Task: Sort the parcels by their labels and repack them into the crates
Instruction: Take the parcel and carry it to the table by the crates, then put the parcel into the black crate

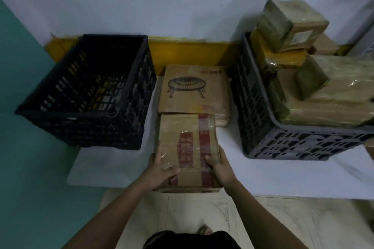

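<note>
Both hands on one taped parcel (187,147), cardboard under clear wrap, red tape strip running along its length plus a red printed label block on top. Print on the label is too blurred to read.

Left hand (162,170) grips the parcel's near-left corner, fingers curled over the top face. Right hand (219,166) holds the near-right edge, thumb on top, fingers wrapped down the side. Parcel sits between the hands, extending away from them toward 12 o'clock.

Long axis runs 6 to 12 o'clock, top face up, roughly level. Near end overhangs the white tabletop (283,178) edge; can't tell if the far end rests on the surface or is lifted.

At 12 o'clock from it, just beyond and touching or nearly so: a flat carton (193,89) with a line drawing of a round, legged object. Small red writing at its top right, unreadable.

Black crate (87,91) at 10 o'clock from the held parcel, nothing clearly visible inside. Grey crate (283,139) at 2 o'clock, stacked above its rim with wrapped parcels (315,87). The topmost box (293,26) carries a pale label, text not legible.

Yellow strip (188,54) along the wall base behind the crates.
</note>
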`<state>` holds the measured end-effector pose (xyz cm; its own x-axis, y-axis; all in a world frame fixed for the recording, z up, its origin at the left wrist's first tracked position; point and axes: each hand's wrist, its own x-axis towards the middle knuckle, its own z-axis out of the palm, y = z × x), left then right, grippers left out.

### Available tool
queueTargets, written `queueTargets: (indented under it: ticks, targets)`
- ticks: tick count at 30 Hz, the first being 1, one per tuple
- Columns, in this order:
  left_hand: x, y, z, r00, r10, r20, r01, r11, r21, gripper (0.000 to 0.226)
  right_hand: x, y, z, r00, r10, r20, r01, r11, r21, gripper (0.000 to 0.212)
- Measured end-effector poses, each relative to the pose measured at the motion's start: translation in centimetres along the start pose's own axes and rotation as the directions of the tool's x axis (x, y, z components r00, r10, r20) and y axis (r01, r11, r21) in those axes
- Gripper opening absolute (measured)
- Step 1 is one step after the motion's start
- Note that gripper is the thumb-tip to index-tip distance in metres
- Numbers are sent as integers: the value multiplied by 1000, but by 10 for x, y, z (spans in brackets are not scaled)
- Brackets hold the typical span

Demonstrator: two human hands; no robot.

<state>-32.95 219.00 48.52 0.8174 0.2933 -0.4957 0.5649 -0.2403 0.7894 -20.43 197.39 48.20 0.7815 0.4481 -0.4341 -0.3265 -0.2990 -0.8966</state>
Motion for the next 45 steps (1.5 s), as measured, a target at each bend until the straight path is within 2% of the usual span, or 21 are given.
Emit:
queueTargets:
  ticks: [3, 11, 21, 25, 30, 33, 37, 41, 45]
  targets:
    - [-1, 14, -2, 1000, -9, -22, 11, 996, 87, 116, 8, 4, 1, 999, -43, -34, 43, 999, 11, 49]
    - [12, 15, -10, 1000, -18, -13, 20, 974, 224, 112, 19, 10, 6, 994, -57, -98, 52, 997, -50, 51]
    - [18, 13, -14, 1000, 23, -1, -22, 963, 270, 117, 20, 9, 7, 992, -27, -126, 26, 1000, -16, 48]
    - [16, 13, -12, 998, 59, -21, -54, 976, 209, 117, 17, 5, 7, 991, 20, -133, -18, 1000, 18, 52]
    - [14, 13, -10, 998, 59, 6, -59, 996, -63, 118, 11, 2, 6, 985, 122, -124, -113, 991, 73, 58]
    - [7, 9, -8, 998, 49, 34, -44, 989, -143, 116, 0, 5, 3, 982, 153, -115, -146, 987, 63, 57]
    - [-3, 0, -5, 996, 80, 46, -68, 973, -219, 116, -20, 3, 4, 990, 86, -109, -81, 996, 44, 56]
    - [-6, 5, -8, 993, 81, 81, -58, 965, -254, 120, -32, 4, 4, 987, 6, -159, 0, 999, 35, 55]
    - [-6, 21, -6, 989, 63, 133, -35, 979, -198, 121, -40, -8, 0, 963, -89, -255, 59, 991, -121, 56]
